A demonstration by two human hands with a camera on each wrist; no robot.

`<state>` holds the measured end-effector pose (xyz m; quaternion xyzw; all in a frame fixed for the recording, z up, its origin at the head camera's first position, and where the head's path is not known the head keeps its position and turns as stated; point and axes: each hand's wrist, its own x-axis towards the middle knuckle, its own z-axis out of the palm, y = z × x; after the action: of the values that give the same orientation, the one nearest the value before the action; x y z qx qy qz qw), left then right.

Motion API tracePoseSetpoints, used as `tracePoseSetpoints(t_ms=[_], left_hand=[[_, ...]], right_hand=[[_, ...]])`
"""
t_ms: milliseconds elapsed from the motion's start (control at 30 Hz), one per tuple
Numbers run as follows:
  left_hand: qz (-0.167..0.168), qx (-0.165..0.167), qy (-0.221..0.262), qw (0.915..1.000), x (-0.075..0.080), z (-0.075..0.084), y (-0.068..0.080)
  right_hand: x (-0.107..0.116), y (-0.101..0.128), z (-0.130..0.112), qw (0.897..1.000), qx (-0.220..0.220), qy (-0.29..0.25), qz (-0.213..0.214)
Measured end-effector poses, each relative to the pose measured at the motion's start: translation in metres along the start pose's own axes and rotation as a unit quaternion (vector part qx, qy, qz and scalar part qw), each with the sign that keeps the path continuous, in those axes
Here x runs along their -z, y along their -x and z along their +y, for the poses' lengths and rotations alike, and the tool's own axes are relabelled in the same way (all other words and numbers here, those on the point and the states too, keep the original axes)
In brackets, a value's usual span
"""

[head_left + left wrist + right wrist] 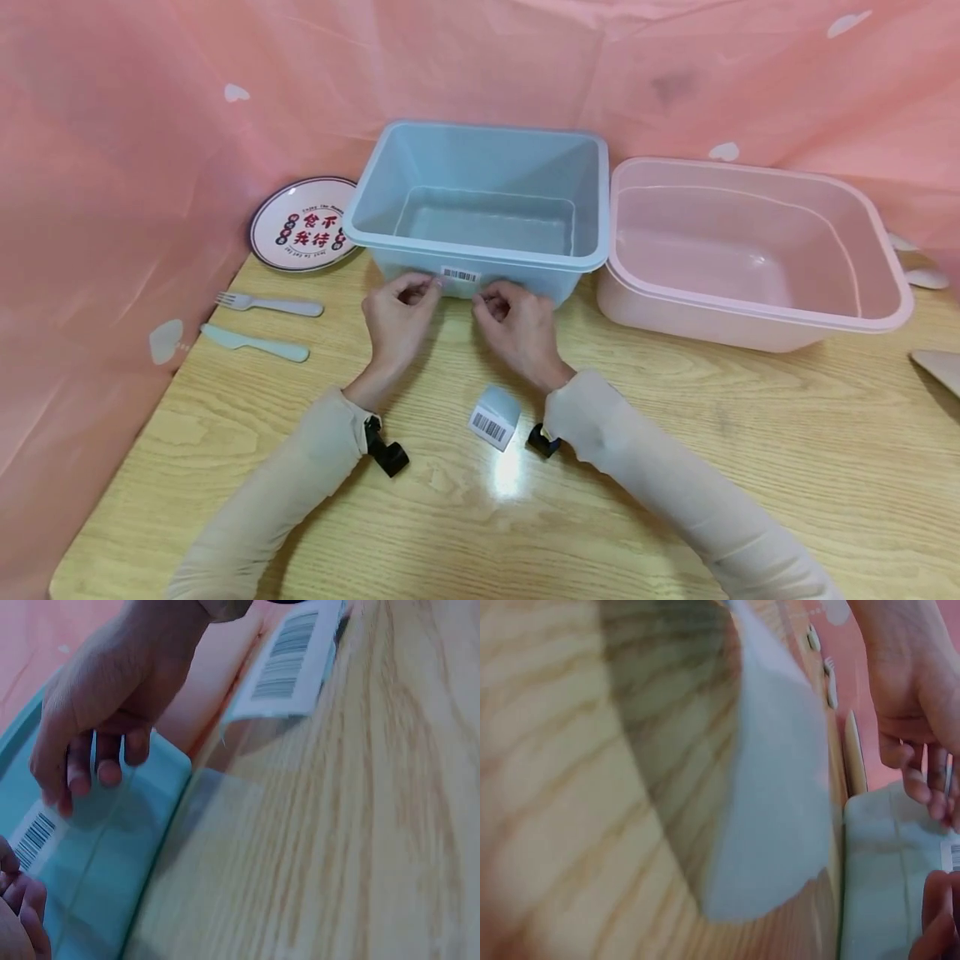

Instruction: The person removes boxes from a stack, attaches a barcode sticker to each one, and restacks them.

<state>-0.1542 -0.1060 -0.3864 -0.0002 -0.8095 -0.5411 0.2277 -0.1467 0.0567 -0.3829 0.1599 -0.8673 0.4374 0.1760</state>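
Observation:
A blue plastic bin [483, 258] bears a white barcode label [461, 274] on its front wall. At the label's left end my left hand [399, 321] pinches its edge between thumb and forefinger. My right hand [522, 329] pinches at the right end, its other fingers curled. In the left wrist view the barcode label [34, 838] lies against the bin wall [112, 832] between the fingertips of both hands. A loose, curled piece of paper with a barcode [492, 419] lies on the table between the forearms; its pale side [780, 795] fills the middle of the right wrist view.
A pink bin [750, 321] stands right beside the blue one. To the left are a printed plate [307, 196], a fork [273, 306] and a knife [258, 342]. Pale utensils [926, 277] lie at the far right. Pink cloth [487, 58] hangs behind the wooden table [675, 417].

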Motion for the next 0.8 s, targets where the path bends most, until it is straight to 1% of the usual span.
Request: tracePoseSetpoints(t_ms=[167,267,333,500,600,633,700,800], left_hand=[[-0.048,-0.019,0.048,0.9975,-0.001,0.008,0.001],[-0.072,-0.024,0.054,0.9956,-0.003,0.01,0.0],[-0.082,-0.019,0.053,0.995,-0.004,0.009,-0.001],[-0.093,0.004,0.05,0.9944,-0.005,0.004,-0.002],[-0.098,0.009,0.046,0.9941,-0.005,0.003,-0.002],[-0.1,0.012,0.043,0.994,-0.004,0.005,-0.003],[-0.102,0.013,0.04,0.9939,-0.001,0.016,-0.002],[-0.098,0.012,0.042,0.9942,-0.001,0.019,-0.003]], right_hand=[[0.0,-0.001,-0.007,0.998,0.01,-0.038,-0.055],[-0.002,-0.003,-0.009,0.997,0.007,-0.036,-0.066],[-0.003,-0.003,-0.009,0.997,0.0,-0.034,-0.069],[-0.005,-0.002,-0.007,0.995,-0.031,-0.041,-0.087],[-0.007,-0.001,-0.007,0.993,-0.04,-0.045,-0.099],[-0.007,-0.001,-0.007,0.993,-0.041,-0.047,-0.102],[-0.006,-0.002,-0.009,0.992,-0.041,-0.052,-0.103],[-0.004,-0.004,-0.01,0.992,-0.044,-0.057,-0.106]])
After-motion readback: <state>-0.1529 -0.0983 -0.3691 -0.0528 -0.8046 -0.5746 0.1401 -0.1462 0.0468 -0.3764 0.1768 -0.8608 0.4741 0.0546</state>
